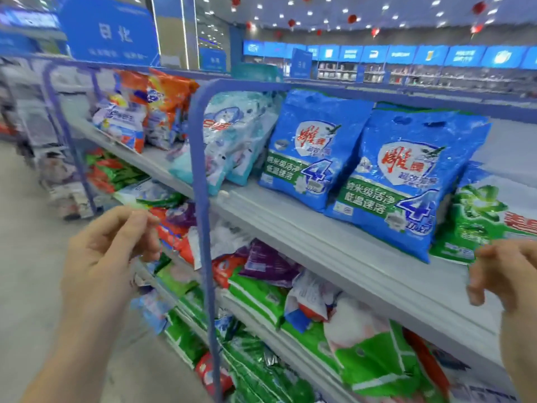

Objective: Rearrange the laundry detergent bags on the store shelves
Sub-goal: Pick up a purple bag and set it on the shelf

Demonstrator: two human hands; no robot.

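Note:
Two blue detergent bags lean upright on the top grey shelf: one behind, one nearer the front edge. A green and white bag lies to their right, pale blue bags to their left, orange bags farther left. My left hand hovers in front of the shelf's blue frame post, fingers loosely curled, holding nothing. My right hand hangs at the shelf's front edge just below the green bag, fingers apart and empty.
Lower shelves hold jumbled green, purple, red and white bags. A blue wire divider stands farther left. The aisle floor runs along the left. Blue signs and distant shelves fill the background.

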